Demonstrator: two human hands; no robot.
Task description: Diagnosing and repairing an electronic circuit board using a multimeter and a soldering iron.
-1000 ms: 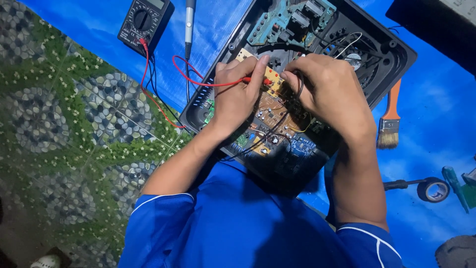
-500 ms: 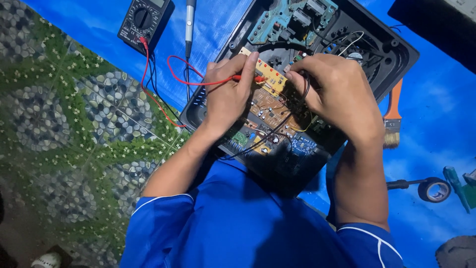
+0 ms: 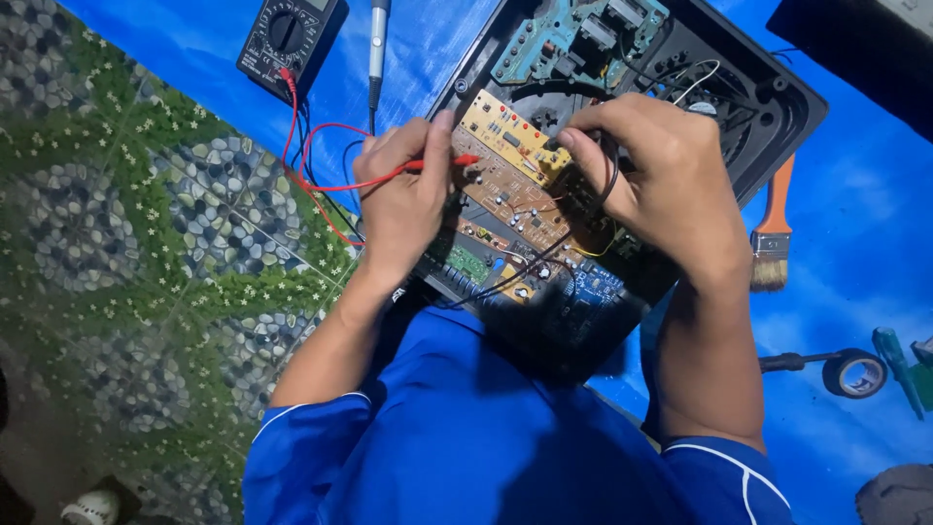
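Observation:
An opened black device case (image 3: 777,107) lies on a blue sheet, with a tan circuit board (image 3: 510,160) and other boards inside. My left hand (image 3: 403,199) holds a red test probe (image 3: 442,163) whose tip touches the tan board. A red lead (image 3: 311,165) runs from it to a black multimeter (image 3: 289,37) at the upper left. My right hand (image 3: 656,175) pinches a black probe with a black wire against the board's right edge; its tip is hidden by my fingers.
A soldering iron (image 3: 375,49) lies next to the multimeter. An orange-handled brush (image 3: 773,238) sits right of the case. A roll of black tape (image 3: 855,372) and a green tool (image 3: 899,365) lie at the right. Patterned flooring (image 3: 126,253) borders the blue sheet (image 3: 855,224).
Both hands shifted slightly along the tan board. The left hand moved the red probe tip a little higher on the board.

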